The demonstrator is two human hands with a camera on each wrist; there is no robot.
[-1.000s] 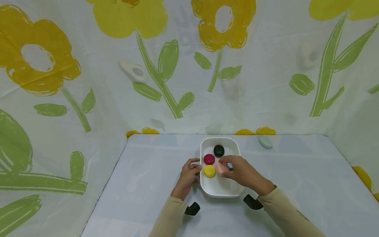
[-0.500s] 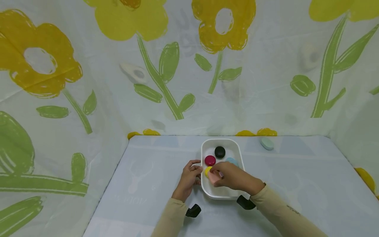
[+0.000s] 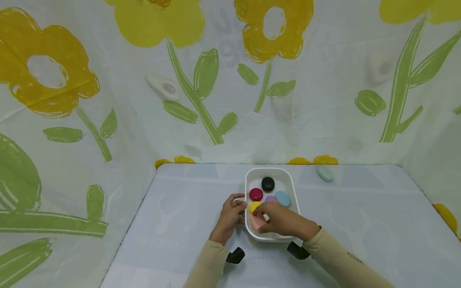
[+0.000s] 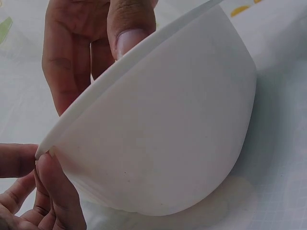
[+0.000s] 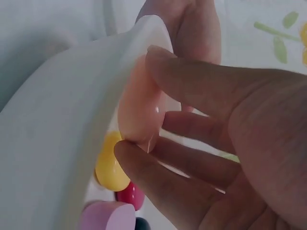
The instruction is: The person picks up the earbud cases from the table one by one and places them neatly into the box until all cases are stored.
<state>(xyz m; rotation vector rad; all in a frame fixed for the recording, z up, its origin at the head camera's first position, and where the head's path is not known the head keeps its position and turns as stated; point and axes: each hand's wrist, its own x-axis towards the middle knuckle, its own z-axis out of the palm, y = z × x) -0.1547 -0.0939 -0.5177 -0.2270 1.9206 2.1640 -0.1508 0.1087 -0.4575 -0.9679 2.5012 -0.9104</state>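
My left hand [image 3: 230,214] pinches the left rim of a white rounded tray [image 3: 273,239] between thumb and fingers; the left wrist view shows the pinched tray rim [image 4: 110,67]. Inside the tray's near left part, my right hand [image 3: 282,220] holds a smooth peach-pink piece [image 3: 256,222] between thumb and fingertips. In the right wrist view the peach-pink piece [image 5: 140,103] stands on edge beside a glossy yellow piece [image 5: 110,163]. Also in the tray lie a black piece [image 3: 268,184], a crimson piece [image 3: 256,194], a light blue piece [image 3: 283,198] and a partly hidden purple piece [image 3: 271,199].
A pale green oval piece [image 3: 325,174] lies on the table near its back edge, right of the tray. The pale table [image 3: 187,216] meets a flower-printed cloth [image 3: 309,128] at the back. Black wrist mounts [image 3: 235,255] stick out inward from both sleeves.
My right hand has carried the peach-pink piece leftward and nearer to me within the tray, uncovering the light blue and purple pieces. The left hand has kept its place on the rim.
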